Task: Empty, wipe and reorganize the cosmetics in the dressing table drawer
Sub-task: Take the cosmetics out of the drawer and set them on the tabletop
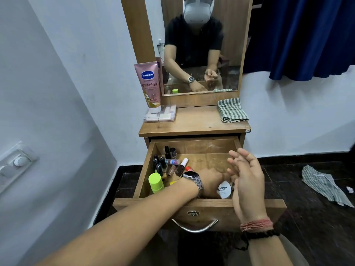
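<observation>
The wooden drawer (208,159) of the dressing table is pulled out. Several small nail polish bottles (166,163) and a green-capped bottle (156,182) crowd its left side. A white round tub (224,189) labelled nail polish lies at the front right. My left hand (210,181), with a metal watch on the wrist, reaches down into the drawer right beside the tub; its fingers are hidden behind my right hand. My right hand (246,176) hovers over the drawer's right side, fingers spread, holding nothing.
On the tabletop (196,121) a pink Vaseline tube (150,84) stands on a clear plastic box (161,114) at the left, and a folded striped cloth (231,110) lies at the right. A mirror (201,45) stands behind. Another cloth (324,185) lies on the dark floor.
</observation>
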